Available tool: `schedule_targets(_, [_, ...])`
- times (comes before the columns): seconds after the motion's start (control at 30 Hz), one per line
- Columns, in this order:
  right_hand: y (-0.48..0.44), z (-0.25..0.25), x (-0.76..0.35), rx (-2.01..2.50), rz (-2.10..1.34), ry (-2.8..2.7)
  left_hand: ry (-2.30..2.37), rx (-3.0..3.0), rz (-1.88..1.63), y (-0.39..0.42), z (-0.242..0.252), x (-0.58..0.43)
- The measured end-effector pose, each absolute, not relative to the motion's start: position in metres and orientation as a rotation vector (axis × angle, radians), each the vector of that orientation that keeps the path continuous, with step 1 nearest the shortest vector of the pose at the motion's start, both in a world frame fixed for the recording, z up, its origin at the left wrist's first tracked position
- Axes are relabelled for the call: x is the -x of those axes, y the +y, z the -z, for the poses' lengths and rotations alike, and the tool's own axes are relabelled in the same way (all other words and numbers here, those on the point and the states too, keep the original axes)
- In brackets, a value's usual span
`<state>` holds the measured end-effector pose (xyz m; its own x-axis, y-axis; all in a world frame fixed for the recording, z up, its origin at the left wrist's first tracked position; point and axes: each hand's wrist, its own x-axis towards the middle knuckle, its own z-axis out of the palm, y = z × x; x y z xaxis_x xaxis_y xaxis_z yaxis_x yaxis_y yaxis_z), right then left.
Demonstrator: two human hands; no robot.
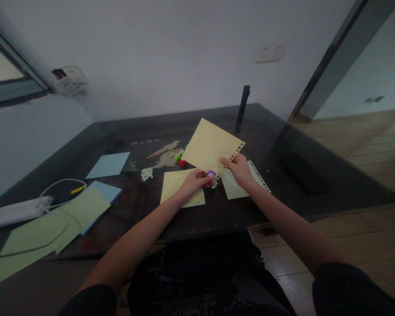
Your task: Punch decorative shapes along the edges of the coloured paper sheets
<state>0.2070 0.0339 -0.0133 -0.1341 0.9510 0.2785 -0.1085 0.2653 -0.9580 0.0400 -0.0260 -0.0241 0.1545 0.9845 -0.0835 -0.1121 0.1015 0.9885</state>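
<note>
A yellow paper sheet (213, 141) is raised over the table, tilted, with a row of punched holes along its right edge. My right hand (240, 170) pinches that edge, thumb on top. A small purple craft punch (211, 174) sits in the closed fingers of my left hand (193, 183), at the sheet's lower corner. Whether the paper is inside its slot, I cannot tell. Below my left hand lies another yellow sheet (171, 186), and under my right hand a pale sheet (234, 189) with holes along one edge. Some small paper bits show beneath the purple punch.
Left of centre is a heap of paper cutouts (147, 174). Behind the raised sheet are green frog-faced items (178, 156) and a red one (183, 163). Blue paper (108, 165), green paper (82, 210) and a corded power strip (18, 211) lie left; a black flat object (303, 172) lies right.
</note>
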Motion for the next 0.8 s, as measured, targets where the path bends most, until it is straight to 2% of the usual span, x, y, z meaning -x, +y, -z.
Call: schedule_targets(0.8, [0.0335, 0.0127, -0.2098, 0.955, -1.166, -1.689, 0.975, -1.0, -1.127, -0.0231, 0.0269, -0.0384])
